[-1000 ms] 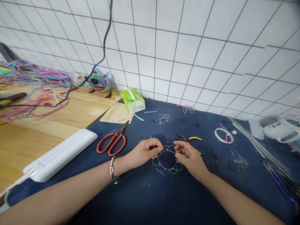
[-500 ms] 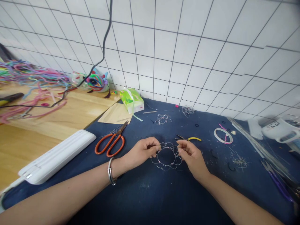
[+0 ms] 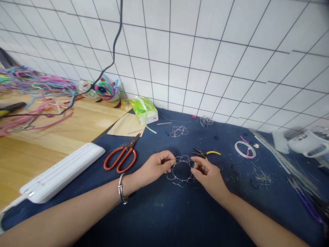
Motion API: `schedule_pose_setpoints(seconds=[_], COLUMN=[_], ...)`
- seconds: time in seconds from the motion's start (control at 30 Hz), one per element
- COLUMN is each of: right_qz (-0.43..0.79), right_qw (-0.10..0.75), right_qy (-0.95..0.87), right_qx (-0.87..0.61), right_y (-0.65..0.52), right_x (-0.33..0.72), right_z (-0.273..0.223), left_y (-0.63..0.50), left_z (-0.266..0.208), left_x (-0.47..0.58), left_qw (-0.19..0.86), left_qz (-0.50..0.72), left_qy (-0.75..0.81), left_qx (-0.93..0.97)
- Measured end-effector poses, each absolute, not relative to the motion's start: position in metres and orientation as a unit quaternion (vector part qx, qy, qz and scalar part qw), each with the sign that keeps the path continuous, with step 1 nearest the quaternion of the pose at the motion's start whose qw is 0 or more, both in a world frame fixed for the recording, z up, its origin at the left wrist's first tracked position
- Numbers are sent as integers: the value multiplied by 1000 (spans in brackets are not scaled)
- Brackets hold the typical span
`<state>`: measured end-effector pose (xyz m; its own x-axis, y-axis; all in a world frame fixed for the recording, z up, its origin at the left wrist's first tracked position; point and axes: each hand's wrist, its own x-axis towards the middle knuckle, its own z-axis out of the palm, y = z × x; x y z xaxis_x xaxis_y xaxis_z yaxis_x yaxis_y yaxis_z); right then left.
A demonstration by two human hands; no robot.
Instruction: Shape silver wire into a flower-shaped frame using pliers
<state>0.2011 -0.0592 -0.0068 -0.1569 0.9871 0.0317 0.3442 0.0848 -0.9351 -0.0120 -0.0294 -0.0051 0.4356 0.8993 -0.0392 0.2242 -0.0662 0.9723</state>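
Observation:
A flower-shaped wire ring (image 3: 182, 179) with looped petals and small pink beads is held low over the dark blue cloth. My left hand (image 3: 162, 163), a silver bangle at its wrist, pinches the ring's left side between thumb and fingertips. On the opposite side, my right hand (image 3: 207, 173) has thumb and index finger closed on the petal loops, and the fingers hide that part of the wire. Yellow-handled pliers (image 3: 212, 153) lie just beyond my right hand. Orange-handled scissors (image 3: 125, 157) rest to the left of my left hand.
A white power strip (image 3: 64, 171) lies at the left. Behind are a tissue pack (image 3: 145, 109), a second wire piece (image 3: 179, 131) and a wire tangle (image 3: 205, 121). To the right are a tape-like ring (image 3: 236, 149), wire scraps (image 3: 264, 177), purple-handled pliers (image 3: 308, 202) and a white mug (image 3: 308, 142).
My right hand has moved a little left, its fingers now further in over the ring's right petals. My left hand keeps its pinch in nearly the same place.

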Motion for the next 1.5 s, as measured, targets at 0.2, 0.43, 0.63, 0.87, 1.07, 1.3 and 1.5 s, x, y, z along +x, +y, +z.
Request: schedule_pose_setpoints(seconds=[0.2, 0.43, 0.63, 0.87, 1.07, 1.3, 1.5], right_qz=[410, 431, 440, 426, 416, 429, 438], right_qw=[359, 363, 357, 350, 348, 354, 360], right_qy=[-650, -650, -649, -670, -681, -664, -652], right_qx=[-530, -510, -507, -497, -492, -500, -503], right_y=[-59, -57, -55, -56, -57, -58, -59], right_x=[202, 205, 204, 205, 205, 202, 202], right_z=[-7, -8, -8, -9, -11, -10, -11], left_y=[-30, -31, -32, -32, -30, -29, -29], left_z=[-4, -10, -8, -1, 0, -4, -2], left_x=[-10, -11, -9, -8, -10, -11, -13], left_qw=[524, 531, 563, 519, 547, 562, 584], left_qz=[305, 310, 318, 308, 278, 279, 275], left_qy=[421, 403, 385, 397, 387, 368, 357], left_qx=[675, 678, 658, 691, 689, 687, 675])
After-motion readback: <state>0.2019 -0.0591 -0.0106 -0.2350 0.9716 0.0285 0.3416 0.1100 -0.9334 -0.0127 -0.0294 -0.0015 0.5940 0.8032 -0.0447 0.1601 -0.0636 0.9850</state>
